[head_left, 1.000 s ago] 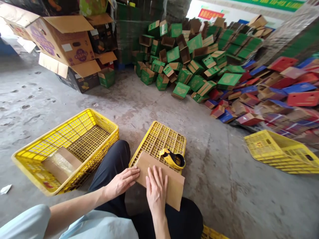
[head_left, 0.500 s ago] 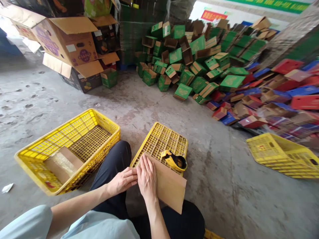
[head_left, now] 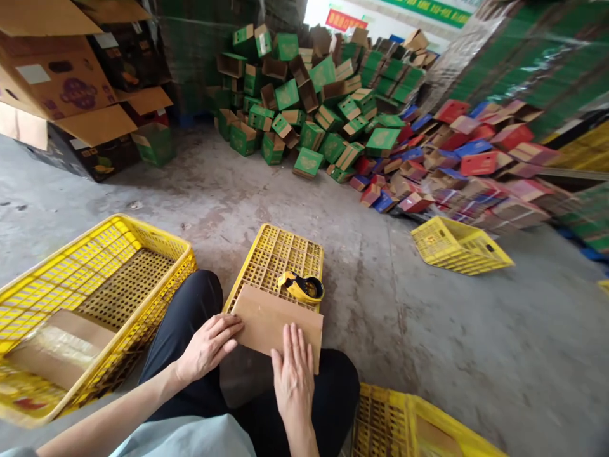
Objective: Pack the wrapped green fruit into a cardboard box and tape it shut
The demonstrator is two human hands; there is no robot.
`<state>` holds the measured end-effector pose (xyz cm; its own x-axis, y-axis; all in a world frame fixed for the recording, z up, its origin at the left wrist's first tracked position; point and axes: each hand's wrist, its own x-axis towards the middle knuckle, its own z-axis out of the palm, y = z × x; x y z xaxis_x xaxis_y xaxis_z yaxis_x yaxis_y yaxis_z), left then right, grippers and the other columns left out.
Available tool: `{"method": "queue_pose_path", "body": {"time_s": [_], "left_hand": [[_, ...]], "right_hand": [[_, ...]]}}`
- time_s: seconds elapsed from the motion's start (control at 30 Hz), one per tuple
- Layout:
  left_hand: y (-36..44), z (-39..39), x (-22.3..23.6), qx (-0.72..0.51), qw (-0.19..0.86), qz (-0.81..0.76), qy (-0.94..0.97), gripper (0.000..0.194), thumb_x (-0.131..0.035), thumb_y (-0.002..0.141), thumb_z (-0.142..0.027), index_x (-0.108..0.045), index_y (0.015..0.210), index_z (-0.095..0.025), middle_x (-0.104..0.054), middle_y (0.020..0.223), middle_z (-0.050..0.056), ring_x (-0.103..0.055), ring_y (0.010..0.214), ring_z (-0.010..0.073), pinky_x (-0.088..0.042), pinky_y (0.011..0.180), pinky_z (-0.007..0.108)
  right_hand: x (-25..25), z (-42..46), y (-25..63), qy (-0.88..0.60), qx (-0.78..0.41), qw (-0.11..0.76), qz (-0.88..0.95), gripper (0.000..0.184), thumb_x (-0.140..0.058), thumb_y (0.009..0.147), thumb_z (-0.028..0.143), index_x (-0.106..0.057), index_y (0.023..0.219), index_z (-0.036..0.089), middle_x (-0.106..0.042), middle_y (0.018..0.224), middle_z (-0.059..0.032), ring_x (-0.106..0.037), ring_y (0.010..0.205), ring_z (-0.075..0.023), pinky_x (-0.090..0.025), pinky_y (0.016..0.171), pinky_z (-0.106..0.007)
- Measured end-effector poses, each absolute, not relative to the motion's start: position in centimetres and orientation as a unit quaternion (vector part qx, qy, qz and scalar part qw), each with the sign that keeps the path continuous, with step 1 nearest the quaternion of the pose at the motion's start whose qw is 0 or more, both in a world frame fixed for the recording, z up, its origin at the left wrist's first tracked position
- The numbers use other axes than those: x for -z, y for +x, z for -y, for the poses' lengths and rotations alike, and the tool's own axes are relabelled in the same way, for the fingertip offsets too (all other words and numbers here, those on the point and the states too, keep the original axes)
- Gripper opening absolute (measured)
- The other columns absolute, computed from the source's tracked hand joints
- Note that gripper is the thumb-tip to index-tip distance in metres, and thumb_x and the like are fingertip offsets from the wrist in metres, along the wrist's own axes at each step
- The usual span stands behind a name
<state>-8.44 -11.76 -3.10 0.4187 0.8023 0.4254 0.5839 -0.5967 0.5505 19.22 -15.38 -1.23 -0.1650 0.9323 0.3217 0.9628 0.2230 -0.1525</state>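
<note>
A flat brown piece of cardboard (head_left: 266, 320) lies across the near end of an upturned yellow plastic crate (head_left: 285, 251) between my knees. My right hand (head_left: 294, 365) rests on the cardboard's right part, palm down, fingers stretched. At its left edge is my left hand (head_left: 212, 341), fingers loosely extended and touching the edge; the thumb points toward the cardboard. A yellow and black tape dispenser (head_left: 301, 287) sits on the crate just beyond the cardboard.
To my left stands a yellow crate (head_left: 157, 304) holding a taped cardboard piece (head_left: 61, 346). Another yellow crate (head_left: 394, 419) is at my right knee, and one more (head_left: 459, 244) farther right. Green boxes (head_left: 309, 136) and red-blue boxes (head_left: 478, 164) lie heaped ahead.
My right hand has slid from the cardboard's left end to its right part. My left hand has moved apart from it, to the left edge. The view has turned right.
</note>
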Motion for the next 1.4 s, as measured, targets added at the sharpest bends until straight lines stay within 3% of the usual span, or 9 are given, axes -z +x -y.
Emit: {"method": "queue_pose_path", "body": {"time_s": [0.17,0.33,0.47,0.6,0.77,0.87,0.97,1.17,1.4], "left_hand": [[-6.8,11.1,2.7,-0.334,0.179,-0.489,0.786,0.039,-0.050,0.107,-0.040,-0.064,0.142,-0.028,-0.059,0.147,0.010,-0.056,0.137,0.0294,-0.049,0.117,0.048],[-4.4,9.9,3.5,-0.380,0.264,-0.547,0.697,0.053,-0.039,0.109,-0.045,-0.043,0.160,-0.029,-0.033,0.170,0.007,-0.036,0.155,0.0311,-0.037,0.125,0.052],[-3.9,9.6,4.2,-0.386,0.299,-0.541,0.684,0.057,-0.041,0.108,-0.049,-0.042,0.161,-0.027,-0.041,0.166,0.005,-0.034,0.156,0.0283,-0.030,0.129,0.051],[-4.4,9.2,4.0,-0.384,0.318,-0.564,0.658,0.058,-0.046,0.106,-0.053,-0.048,0.157,-0.025,-0.046,0.164,0.005,-0.039,0.153,0.0265,-0.030,0.129,0.047],[-4.0,9.5,3.0,-0.401,0.419,-0.557,0.594,0.068,-0.052,0.101,-0.060,-0.048,0.157,-0.022,-0.049,0.161,0.007,-0.042,0.152,0.0282,-0.026,0.129,0.046],[-2.3,10.3,3.7,-0.396,0.506,-0.528,0.555,0.071,-0.047,0.102,-0.064,-0.048,0.157,-0.020,-0.049,0.161,0.009,-0.036,0.155,0.0287,-0.020,0.130,0.048],[-0.2,10.9,5.0,-0.372,0.557,-0.502,0.546,0.073,-0.041,0.102,-0.068,-0.051,0.155,-0.019,-0.048,0.161,0.010,-0.035,0.155,0.0302,-0.020,0.129,0.051],[0.0,10.7,1.7,-0.413,0.531,-0.432,0.600,0.063,-0.035,0.107,-0.063,-0.054,0.154,-0.026,-0.034,0.169,0.008,-0.025,0.158,0.0331,-0.021,0.127,0.060],[-2.3,10.5,-4.0,-0.487,0.411,-0.290,0.714,0.072,-0.036,0.104,-0.069,-0.041,0.161,-0.026,-0.036,0.168,0.014,-0.035,0.155,0.0370,-0.034,0.124,0.059]], "right_hand": [[2.7,16.1,23.3,-0.707,0.010,0.245,0.663,0.068,-0.033,0.108,0.057,-0.032,0.165,0.018,-0.043,0.163,-0.0174,-0.051,0.144,-0.0364,-0.045,0.115,-0.056],[3.1,15.6,23.6,-0.743,-0.158,0.373,0.532,0.080,-0.031,0.104,0.069,-0.044,0.159,0.012,-0.047,0.160,-0.0184,-0.052,0.144,-0.0320,-0.046,0.117,-0.046],[2.7,15.6,23.5,-0.758,-0.301,0.422,0.395,0.085,-0.038,0.097,0.078,-0.055,0.152,0.016,-0.061,0.149,-0.0155,-0.055,0.142,-0.0315,-0.048,0.116,-0.045],[1.2,16.0,23.2,-0.738,-0.346,0.437,0.379,0.079,-0.049,0.096,0.073,-0.054,0.153,0.019,-0.060,0.151,-0.0107,-0.053,0.144,-0.0289,-0.048,0.116,-0.041],[-4.4,16.7,22.5,-0.716,-0.250,0.427,0.493,0.078,-0.052,0.099,0.062,-0.036,0.163,0.020,-0.058,0.153,-0.0120,-0.058,0.139,-0.0308,-0.057,0.106,-0.040],[-9.1,17.3,22.2,-0.680,-0.093,0.383,0.619,0.072,-0.057,0.101,0.051,-0.035,0.164,0.023,-0.043,0.165,-0.0095,-0.042,0.151,-0.0335,-0.043,0.121,-0.050],[-12.1,17.3,21.5,-0.637,0.002,0.307,0.707,0.074,-0.060,0.100,0.047,-0.032,0.165,0.023,-0.044,0.164,-0.0103,-0.040,0.152,-0.0367,-0.040,0.121,-0.058],[-11.1,15.6,17.7,-0.602,0.089,0.293,0.738,0.084,-0.068,0.094,0.056,-0.035,0.164,0.023,-0.059,0.151,-0.0145,-0.058,0.137,-0.0403,-0.052,0.109,-0.059],[-9.8,15.2,13.7,-0.539,0.095,0.309,0.778,0.061,-0.069,0.095,0.046,-0.053,0.149,0.023,-0.073,0.129,-0.0128,-0.069,0.119,-0.0357,-0.053,0.108,-0.057]]}}
